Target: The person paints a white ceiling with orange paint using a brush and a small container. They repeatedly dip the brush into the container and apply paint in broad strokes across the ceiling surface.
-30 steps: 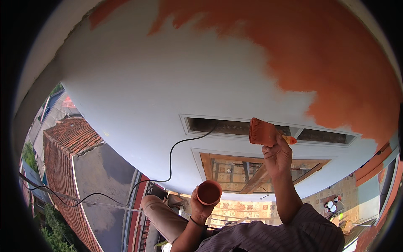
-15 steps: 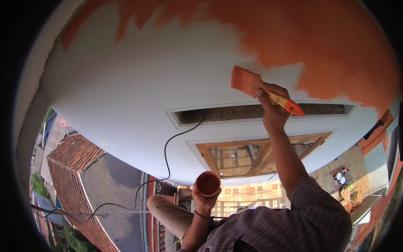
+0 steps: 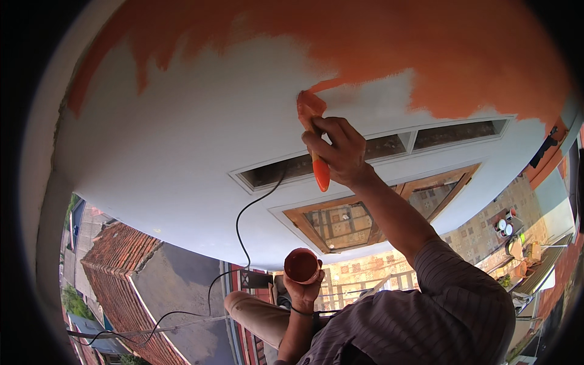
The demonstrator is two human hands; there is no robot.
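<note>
My right hand (image 3: pixel 338 149) grips a flat paintbrush (image 3: pixel 320 163) by its wooden, orange-ended handle. Its bristles, coated in orange paint, press against the white wall (image 3: pixel 182 128) at the left end of a fresh orange streak. Above and to the right spreads a large area of orange paint (image 3: pixel 377 42) with a ragged lower edge. Lower down, close to my body, my left hand (image 3: pixel 303 294) is wrapped round a small round paint cup (image 3: pixel 302 266); its inside is reddish orange. How much paint it contains I cannot tell.
A narrow vent opening (image 3: pixel 274 172) runs across the wall, and a black cable (image 3: pixel 238 228) hangs out of it. Below is a wood-framed window (image 3: pixel 331 225). Far beneath me lie a tiled floor (image 3: pixel 377 264), paint cans (image 3: pixel 504 228) and a tiled roof (image 3: pixel 118 249).
My right hand has moved left and turned the brush, bringing its bristles onto the wall. A new orange streak shows there. My left hand still holds the cup; the whole view has tilted slightly.
</note>
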